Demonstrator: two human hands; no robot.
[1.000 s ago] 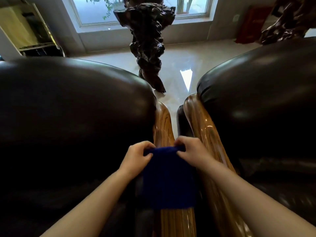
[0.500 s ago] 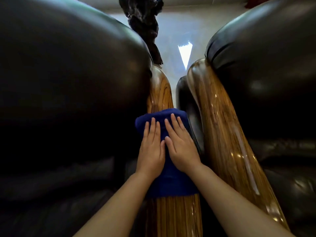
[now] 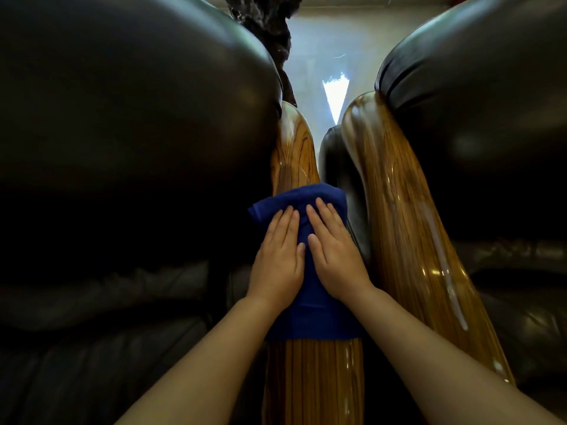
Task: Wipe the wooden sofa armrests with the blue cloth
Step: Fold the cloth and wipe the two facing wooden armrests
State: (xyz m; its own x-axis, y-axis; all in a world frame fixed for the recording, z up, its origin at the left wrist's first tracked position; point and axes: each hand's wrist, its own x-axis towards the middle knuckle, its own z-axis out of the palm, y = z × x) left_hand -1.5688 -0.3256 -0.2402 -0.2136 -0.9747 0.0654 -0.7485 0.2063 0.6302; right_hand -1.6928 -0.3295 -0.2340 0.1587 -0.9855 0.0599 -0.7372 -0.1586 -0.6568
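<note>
A folded blue cloth (image 3: 310, 314) lies draped over the left glossy wooden armrest (image 3: 294, 148), about halfway along it. My left hand (image 3: 277, 259) and my right hand (image 3: 334, 256) rest side by side on top of the cloth, palms down, fingers straight and pointing away from me, pressing it onto the wood. Bare wood shows beyond the cloth and below it, nearer to me. A second wooden armrest (image 3: 405, 225) runs parallel on the right, untouched, with shiny streaks along it.
Black leather cushions bulge on both sides, one on the left (image 3: 122, 133) and one on the right (image 3: 475, 118). A narrow gap separates the two armrests. Beyond them stand a dark carved sculpture (image 3: 270, 23) and a pale glossy floor (image 3: 319, 56).
One second ago both hands pinched the cloth's far edge. They now lie flat on it, pressing it to the left armrest, and the view has tilted down and closer.
</note>
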